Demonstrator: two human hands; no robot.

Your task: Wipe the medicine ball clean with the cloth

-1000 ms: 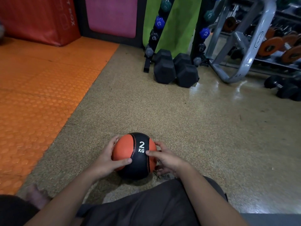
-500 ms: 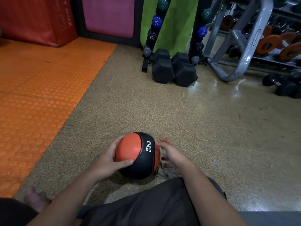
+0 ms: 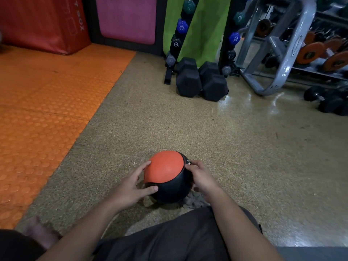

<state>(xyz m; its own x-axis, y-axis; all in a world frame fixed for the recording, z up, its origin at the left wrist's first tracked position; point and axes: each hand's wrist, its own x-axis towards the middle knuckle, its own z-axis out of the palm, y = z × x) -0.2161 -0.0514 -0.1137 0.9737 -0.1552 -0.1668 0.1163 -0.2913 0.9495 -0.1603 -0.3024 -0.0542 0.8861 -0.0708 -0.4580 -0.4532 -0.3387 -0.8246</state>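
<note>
Rolling between the person's palms, the round orange-and-black rubber medicine ball [image 3: 167, 178] is now showing a broad orange panel on top, where a second ago the black band with its white weight marking was facing the camera; only a sliver of that marking is peeking out at the ball's upper right. The ball is sitting on the speckled tan cork-like floor [image 3: 244, 147], directly ahead of the seated person's dark-trousered knee and close to the bottom edge of the view.

Reading from left to right: the left hand [image 3: 130, 187] is cupping the ball's left side, its fingers spread up the orange panel and its thumb pressing on the black lower part. The right hand [image 3: 202, 178] is gripping the ball's right side, fingers curled over the black band. Both hands are equally near the ball, which lies squarely between them; being round, it has no long axis.

A crumpled grey cloth [image 3: 194, 201] is lying on the floor just below and behind the right hand, touching the ball's lower right, and neither hand is holding it. The coming move likely depends on this: the right hand is nearer the cloth and would need to let go of the ball to pick it up.
</note>
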